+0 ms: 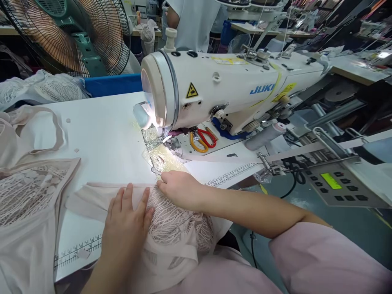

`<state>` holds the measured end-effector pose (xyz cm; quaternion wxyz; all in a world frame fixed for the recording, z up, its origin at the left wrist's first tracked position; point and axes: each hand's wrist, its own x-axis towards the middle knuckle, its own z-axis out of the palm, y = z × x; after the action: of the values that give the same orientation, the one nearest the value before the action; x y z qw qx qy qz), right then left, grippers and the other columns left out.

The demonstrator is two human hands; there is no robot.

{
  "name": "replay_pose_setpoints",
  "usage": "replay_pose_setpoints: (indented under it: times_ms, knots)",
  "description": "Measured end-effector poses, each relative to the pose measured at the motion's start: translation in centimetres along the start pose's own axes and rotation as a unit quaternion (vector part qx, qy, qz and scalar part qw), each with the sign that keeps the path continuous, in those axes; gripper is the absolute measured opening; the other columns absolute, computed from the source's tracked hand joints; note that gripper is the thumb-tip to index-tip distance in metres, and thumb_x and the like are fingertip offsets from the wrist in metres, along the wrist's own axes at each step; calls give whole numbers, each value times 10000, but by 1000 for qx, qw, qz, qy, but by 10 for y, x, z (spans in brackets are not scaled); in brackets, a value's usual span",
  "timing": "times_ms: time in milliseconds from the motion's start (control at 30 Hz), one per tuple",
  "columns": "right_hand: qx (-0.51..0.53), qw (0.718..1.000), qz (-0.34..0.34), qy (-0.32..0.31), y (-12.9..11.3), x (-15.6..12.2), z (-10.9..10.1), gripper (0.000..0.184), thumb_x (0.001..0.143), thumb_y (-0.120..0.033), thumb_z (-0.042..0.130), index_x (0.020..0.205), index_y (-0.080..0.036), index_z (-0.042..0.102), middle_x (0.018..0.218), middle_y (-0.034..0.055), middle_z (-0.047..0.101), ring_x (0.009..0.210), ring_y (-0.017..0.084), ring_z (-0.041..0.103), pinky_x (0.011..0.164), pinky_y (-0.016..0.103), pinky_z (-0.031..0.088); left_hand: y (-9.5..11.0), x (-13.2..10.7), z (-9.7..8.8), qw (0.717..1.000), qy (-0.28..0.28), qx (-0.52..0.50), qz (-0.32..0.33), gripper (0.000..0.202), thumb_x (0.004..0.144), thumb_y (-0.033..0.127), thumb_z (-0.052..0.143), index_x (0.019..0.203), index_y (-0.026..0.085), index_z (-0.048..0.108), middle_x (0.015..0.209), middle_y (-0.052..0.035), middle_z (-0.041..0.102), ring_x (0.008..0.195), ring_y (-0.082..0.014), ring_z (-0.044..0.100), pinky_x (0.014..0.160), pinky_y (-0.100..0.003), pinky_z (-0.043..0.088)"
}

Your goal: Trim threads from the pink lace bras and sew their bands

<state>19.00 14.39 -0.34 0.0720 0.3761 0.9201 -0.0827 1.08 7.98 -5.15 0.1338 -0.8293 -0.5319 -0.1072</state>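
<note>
My left hand (125,218) lies flat with fingers stretched out on a pale pink lace garment piece (171,224) on the white sewing table (101,134). My right hand (179,188) rests on the same piece, its fingertips pinched on the folded edge of the fabric, a little in front of the presser foot (168,143). The white JUKI sewing machine (226,90) stands behind, its lamp lighting a shiny clear guide plate (162,157) below the needle.
A heap of pink lace garments (27,204) lies at the left. Red and yellow scissors (202,139) sit on the machine bed. A control panel (337,185) hangs at the right. A big fan (70,36) stands behind; a person in white (192,20) works beyond.
</note>
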Motion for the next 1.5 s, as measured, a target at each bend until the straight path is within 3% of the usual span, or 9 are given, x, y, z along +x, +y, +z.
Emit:
replay_pose_setpoints:
  times_ms: [167, 267, 367, 467, 533, 667, 833, 1200, 1500]
  knots:
    - [71, 996, 33, 32, 11, -2, 4, 129, 860, -158, 458, 910, -143, 576, 839, 67, 564, 699, 171, 494, 531, 266, 289, -5, 0, -2, 1000, -9, 4, 9, 401, 857, 289, 452, 1202, 154, 606, 1244, -284, 502, 1140, -428, 502, 845, -563, 467]
    - [181, 978, 65, 80, 15, -3, 7, 138, 905, -182, 404, 855, -150, 529, 841, 51, 562, 718, 148, 489, 604, 251, 341, -18, 1, -3, 999, -32, 5, 18, 389, 862, 245, 420, 1195, 176, 609, 1243, -261, 517, 1126, -413, 520, 847, -587, 454]
    - [234, 965, 78, 87, 11, -2, 11, 172, 924, -178, 362, 821, -144, 495, 808, 46, 555, 716, 139, 491, 635, 244, 367, -32, 2, -2, 999, -42, -6, 29, 380, 862, 181, 379, 1152, 144, 622, 1285, -259, 485, 1151, -389, 508, 878, -585, 444]
    - [223, 967, 80, 96, 3, 1, 17, 151, 908, -165, 375, 860, -123, 512, 854, 76, 553, 744, 153, 492, 638, 257, 364, -30, 3, 0, 998, -34, -41, 34, 436, 831, 59, 316, 1182, 76, 574, 1276, -233, 510, 1162, -316, 514, 904, -451, 484]
    - [210, 969, 79, 105, -1, 3, 20, 161, 902, -175, 386, 881, -118, 535, 892, 89, 545, 741, 158, 482, 616, 260, 345, -20, 3, 1, 998, -28, -60, 25, 427, 847, 66, 306, 1201, 43, 544, 1214, -212, 558, 1116, -284, 547, 885, -392, 509]
    - [164, 979, 60, 105, -3, 8, 21, 139, 862, -188, 447, 860, -160, 583, 846, 47, 534, 641, 143, 430, 531, 261, 258, 2, 5, 1, 998, 1, -66, 19, 390, 894, 249, 399, 1191, 51, 556, 1162, -218, 545, 1101, -329, 537, 887, -450, 509]
    - [114, 988, 40, 94, -7, 15, 18, 177, 872, -249, 435, 907, -187, 598, 792, 26, 528, 667, 152, 428, 496, 267, 189, 7, 4, 2, 998, 16, -44, 37, 383, 868, 260, 459, 1181, 78, 581, 1159, -244, 487, 1128, -384, 496, 871, -504, 506]
    - [54, 996, -14, 66, -6, 18, 15, 154, 874, -179, 440, 943, -148, 575, 859, 69, 546, 727, 185, 483, 504, 271, 267, 6, 4, 1, 998, 0, -45, 33, 335, 868, 269, 453, 1112, 106, 614, 1179, -238, 470, 1143, -374, 484, 882, -498, 501]
    - [33, 999, -4, 6, 2, 4, 2, 160, 858, -137, 452, 913, -124, 602, 852, 90, 556, 734, 200, 524, 517, 281, 306, 7, 6, -2, 999, -22, -28, 34, 370, 866, 273, 462, 1191, 142, 581, 1184, -215, 466, 1148, -367, 481, 899, -488, 487]
